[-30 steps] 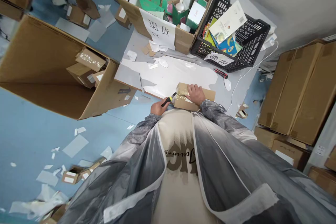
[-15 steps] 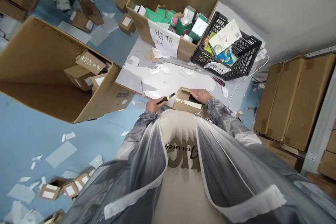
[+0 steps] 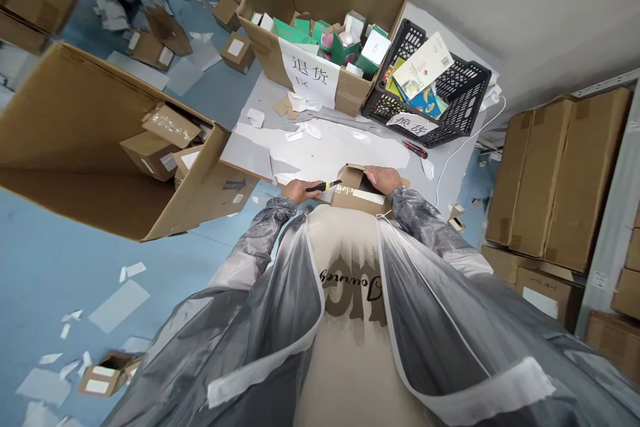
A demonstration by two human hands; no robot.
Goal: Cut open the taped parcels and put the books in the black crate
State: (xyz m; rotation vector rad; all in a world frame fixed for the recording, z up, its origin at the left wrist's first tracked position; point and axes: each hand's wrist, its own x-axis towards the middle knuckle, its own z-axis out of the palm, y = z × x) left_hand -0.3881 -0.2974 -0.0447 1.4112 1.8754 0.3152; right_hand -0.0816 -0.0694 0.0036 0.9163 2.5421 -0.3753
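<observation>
My left hand (image 3: 298, 191) is closed around a black and yellow utility knife (image 3: 323, 186). The knife's tip reaches the left side of a small cardboard box (image 3: 345, 200) at the table's near edge; whether it touches the box I cannot tell. Shiny tape and a white label show on the box, and a flap stands raised at its far side. On the box's far right edge my right hand (image 3: 384, 180) grips the cardboard, its fingertips partly hidden inside the opening.
Across the white table (image 3: 330, 147) stand a large carton (image 3: 265, 47) of green and white boxes and a black crate (image 3: 463, 97). A red-black utility knife (image 3: 415, 149) lies nearby. Left is an open carton (image 3: 165, 213) with small parcels; paper scraps litter the blue floor.
My left hand and the knife have moved slightly right and up, nearer the box's top. The view has shifted a little. My right hand keeps its grip on the box.
</observation>
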